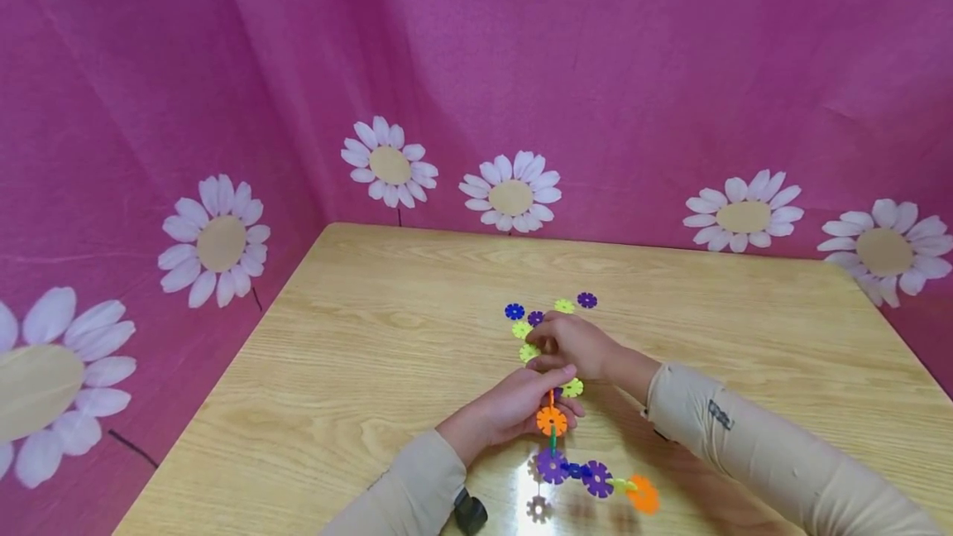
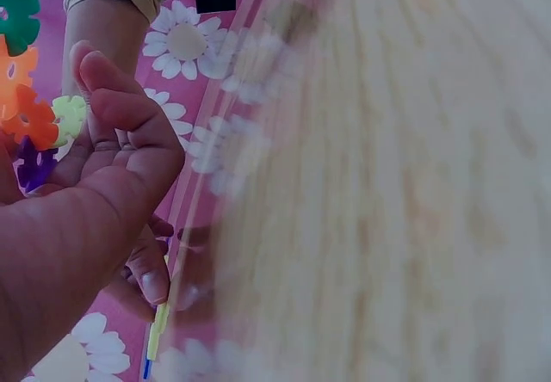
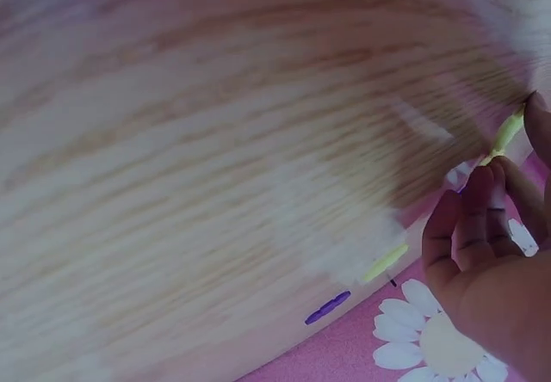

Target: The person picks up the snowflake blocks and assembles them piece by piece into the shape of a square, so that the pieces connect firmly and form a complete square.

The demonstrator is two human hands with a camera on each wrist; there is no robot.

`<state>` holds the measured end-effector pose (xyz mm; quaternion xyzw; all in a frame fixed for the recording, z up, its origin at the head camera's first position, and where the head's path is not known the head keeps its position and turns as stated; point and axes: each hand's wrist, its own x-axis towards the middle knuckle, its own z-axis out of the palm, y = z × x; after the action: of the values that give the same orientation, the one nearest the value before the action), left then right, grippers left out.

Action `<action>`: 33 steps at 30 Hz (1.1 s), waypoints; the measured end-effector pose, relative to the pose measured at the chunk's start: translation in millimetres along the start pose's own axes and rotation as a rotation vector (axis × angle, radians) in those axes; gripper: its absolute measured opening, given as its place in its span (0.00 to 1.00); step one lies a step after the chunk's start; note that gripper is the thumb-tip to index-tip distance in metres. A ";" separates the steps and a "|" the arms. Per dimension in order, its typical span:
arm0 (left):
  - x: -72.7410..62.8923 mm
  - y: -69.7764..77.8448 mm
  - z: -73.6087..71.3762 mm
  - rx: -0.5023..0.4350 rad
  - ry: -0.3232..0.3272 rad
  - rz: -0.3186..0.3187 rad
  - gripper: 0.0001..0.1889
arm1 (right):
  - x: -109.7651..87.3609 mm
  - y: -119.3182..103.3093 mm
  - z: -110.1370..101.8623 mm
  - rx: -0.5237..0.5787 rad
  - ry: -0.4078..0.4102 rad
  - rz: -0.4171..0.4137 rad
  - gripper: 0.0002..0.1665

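Note:
My left hand (image 1: pixel 514 404) pinches one end of a chain of notched plastic discs between thumb and fingers. The chain runs toward me through an orange disc (image 1: pixel 552 420), a purple disc (image 1: pixel 553 466), a second purple disc (image 1: pixel 597 478) and an end orange disc (image 1: pixel 643 495). A yellow-green disc (image 1: pixel 572 388) shows at its far end. Beyond the left hand, my right hand (image 1: pixel 573 343) reaches down over loose discs with bent fingers. In the right wrist view its fingertips are right at a yellow-green disc (image 3: pixel 508 132), the thumb on the other side.
Loose discs lie flat farther back: a blue disc (image 1: pixel 514 312), a purple disc (image 1: pixel 586 300) and several yellow-green ones. The wooden table (image 1: pixel 335 354) meets pink cloth (image 1: pixel 596 64) printed with white flowers at its back and left edges.

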<state>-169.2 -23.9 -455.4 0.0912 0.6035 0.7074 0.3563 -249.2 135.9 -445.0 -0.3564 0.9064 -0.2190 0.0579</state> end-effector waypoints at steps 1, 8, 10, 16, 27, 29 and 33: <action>0.3 0.1 -0.3 -0.001 -0.002 -0.001 0.27 | -0.4 -0.3 -0.1 -0.001 0.007 0.001 0.19; 2.2 0.4 -1.7 -0.017 -0.006 -0.002 0.26 | -2.7 -1.4 2.1 0.055 0.068 0.040 0.16; 2.0 0.5 -1.2 -0.020 -0.002 0.002 0.25 | -3.0 -0.9 3.6 0.079 0.091 0.056 0.16; 0.6 1.6 1.1 -0.019 0.016 0.020 0.23 | -2.4 -1.9 6.2 0.110 0.121 0.036 0.19; 1.4 1.7 -2.4 -0.006 0.020 0.022 0.27 | -9.8 -4.3 4.8 0.234 0.168 -0.078 0.12; 0.8 2.6 -1.8 -0.002 0.020 0.024 0.28 | -13.6 -5.8 2.1 0.282 0.187 -0.042 0.12; -0.8 2.6 -3.0 0.010 0.029 0.029 0.30 | -23.5 -10.8 -6.0 0.346 0.218 0.067 0.13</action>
<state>-171.3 -26.8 -453.6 0.0914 0.6108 0.7108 0.3366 -226.7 146.8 -436.1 -0.2848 0.8676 -0.4066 0.0273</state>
